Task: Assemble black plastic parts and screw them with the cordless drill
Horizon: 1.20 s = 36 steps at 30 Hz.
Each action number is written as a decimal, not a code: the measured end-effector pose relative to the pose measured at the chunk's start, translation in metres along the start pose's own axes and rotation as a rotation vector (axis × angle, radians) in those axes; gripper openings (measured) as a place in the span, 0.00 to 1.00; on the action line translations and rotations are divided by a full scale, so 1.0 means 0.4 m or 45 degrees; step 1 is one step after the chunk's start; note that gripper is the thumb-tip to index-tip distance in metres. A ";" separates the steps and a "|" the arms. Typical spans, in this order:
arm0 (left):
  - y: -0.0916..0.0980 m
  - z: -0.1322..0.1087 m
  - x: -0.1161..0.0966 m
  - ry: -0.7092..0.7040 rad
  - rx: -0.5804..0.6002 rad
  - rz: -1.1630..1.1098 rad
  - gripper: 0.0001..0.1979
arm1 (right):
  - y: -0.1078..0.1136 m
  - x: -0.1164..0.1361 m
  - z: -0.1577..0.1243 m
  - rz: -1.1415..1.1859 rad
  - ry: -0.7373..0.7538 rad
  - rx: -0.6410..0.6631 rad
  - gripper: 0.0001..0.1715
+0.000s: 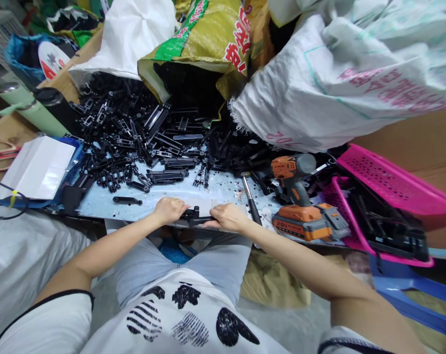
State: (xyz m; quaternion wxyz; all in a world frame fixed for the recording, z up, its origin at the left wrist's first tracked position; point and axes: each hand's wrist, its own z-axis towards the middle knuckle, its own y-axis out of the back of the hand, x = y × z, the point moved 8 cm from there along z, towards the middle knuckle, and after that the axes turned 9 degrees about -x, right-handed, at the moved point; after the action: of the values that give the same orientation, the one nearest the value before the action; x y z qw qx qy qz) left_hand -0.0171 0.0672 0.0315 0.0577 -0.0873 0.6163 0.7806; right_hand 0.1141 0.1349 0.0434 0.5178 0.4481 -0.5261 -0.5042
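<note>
My left hand [168, 210] and my right hand [226, 217] meet at the near edge of the light blue table [223, 189]. Both are closed around a black plastic part [194, 217] held between them, the left on its left end, the right on its right end. A large heap of similar black plastic parts [142, 137] covers the table just beyond my hands. A single loose black piece [127, 200] lies on the table left of my left hand.
An orange cordless drill [300, 206] stands right of my right hand, a hammer [249, 194] beside it. A pink basket [385, 211] with black parts sits at the right. Woven sacks [337, 83] pile behind. A white box [35, 167] and green bottle [35, 110] are at the left.
</note>
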 end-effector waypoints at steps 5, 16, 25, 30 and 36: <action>0.176 -0.067 -0.088 -0.178 -0.142 -0.164 0.31 | 0.167 0.121 -0.018 0.197 0.201 -0.237 0.38; 0.196 -0.096 -0.019 0.238 0.011 0.173 0.31 | 0.131 0.120 0.062 0.094 -0.016 -0.128 0.37; 0.149 -0.087 -0.021 0.292 0.119 0.193 0.32 | 0.120 0.184 0.123 -0.097 0.317 -0.190 0.25; 0.142 -0.090 0.002 0.275 0.027 0.179 0.31 | 0.125 0.158 0.108 -0.003 0.314 -0.227 0.31; 0.236 -0.120 -0.071 -0.222 -0.180 -0.032 0.31 | 0.212 0.113 0.020 0.163 0.294 -0.387 0.36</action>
State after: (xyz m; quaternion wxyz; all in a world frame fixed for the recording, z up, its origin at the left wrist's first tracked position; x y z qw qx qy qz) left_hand -0.0046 -0.0012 0.1165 0.1145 -0.0306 0.5511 0.8260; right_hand 0.1076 0.0983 0.1322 0.6673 0.3852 -0.4085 -0.4893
